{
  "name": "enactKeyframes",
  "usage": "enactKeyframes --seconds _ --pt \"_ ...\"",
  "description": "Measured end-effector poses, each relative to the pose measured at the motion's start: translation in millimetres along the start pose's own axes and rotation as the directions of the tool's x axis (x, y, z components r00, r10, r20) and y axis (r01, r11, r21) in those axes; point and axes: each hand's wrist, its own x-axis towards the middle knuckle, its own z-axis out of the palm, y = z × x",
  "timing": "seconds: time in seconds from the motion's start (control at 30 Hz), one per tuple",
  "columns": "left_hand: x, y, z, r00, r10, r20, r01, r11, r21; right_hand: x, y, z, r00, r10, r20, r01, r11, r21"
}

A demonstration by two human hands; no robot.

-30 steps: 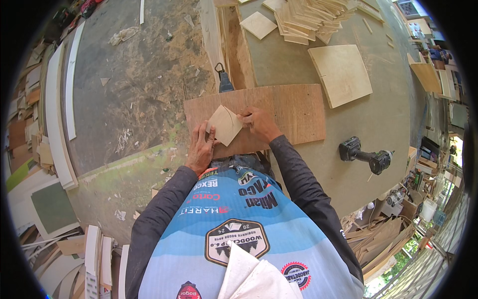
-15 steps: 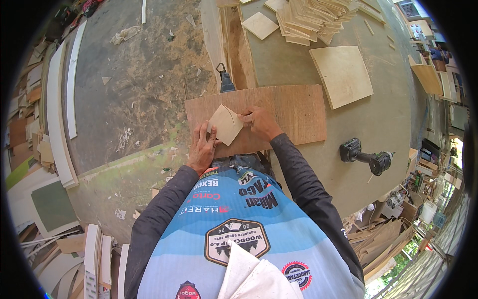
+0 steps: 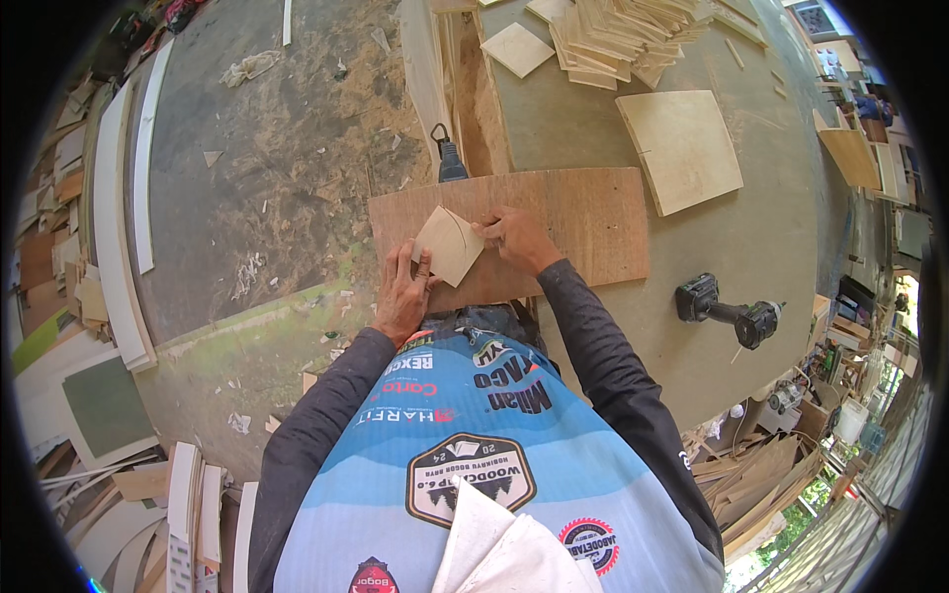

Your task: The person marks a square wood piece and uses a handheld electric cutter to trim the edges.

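fingers of the left hand (image 3: 400,301) are closed at the left corner of one small wood square (image 3: 450,247), which lies on one brown board (image 3: 583,222), near the person's belly. this square looks to me light, stiff and dry, not slippery; its thin corners could perhaps chip, so i would hold it by two opposite edges, away from the dark curved line (image 3: 464,227). at its right corner, the right hand (image 3: 519,239) has its fingertips together; whether they pinch the wood or some small thing, i cannot tell. farther from the person i count one loose pale square (image 3: 517,49), and, to the right, one pile of pale pieces (image 3: 613,40), too overlapped for counting. then come one bigger pale panel (image 3: 680,153) and one drill (image 3: 727,311).
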Motion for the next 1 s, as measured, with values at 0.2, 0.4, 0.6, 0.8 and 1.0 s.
enactKeyframes --seconds 0.2,0.4,0.6,0.8,1.0 --pt "0.7 1.0 -0.7 1.000 -0.009 0.011 0.009 1.000 -0.004 1.0 1.9 0.4 1.000 -0.030 -0.009 0.030 0.999 -0.026" --pt "0.9 1.6 -0.8 1.000 -0.010 0.014 0.010 1.000 -0.004 3.1 4.2 -0.7 0.999 -0.035 0.017 0.036 0.998 -0.042" --pt "1.3 3.0 -1.4 1.000 -0.014 0.012 0.014 1.000 -0.001 4.6 3.5 -1.9 0.999 -0.034 0.007 0.034 0.999 -0.016" --pt "1.5 4.1 -2.2 1.000 -0.014 0.018 0.014 1.000 0.021 6.0 1.9 -2.1 0.999 -0.051 -0.019 0.051 0.999 0.006" --pt "2.2 4.9 -1.4 1.000 -0.018 0.018 0.018 0.999 0.036 9.0 4.8 -5.1 0.998 -0.058 0.032 0.060 0.996 -0.071"
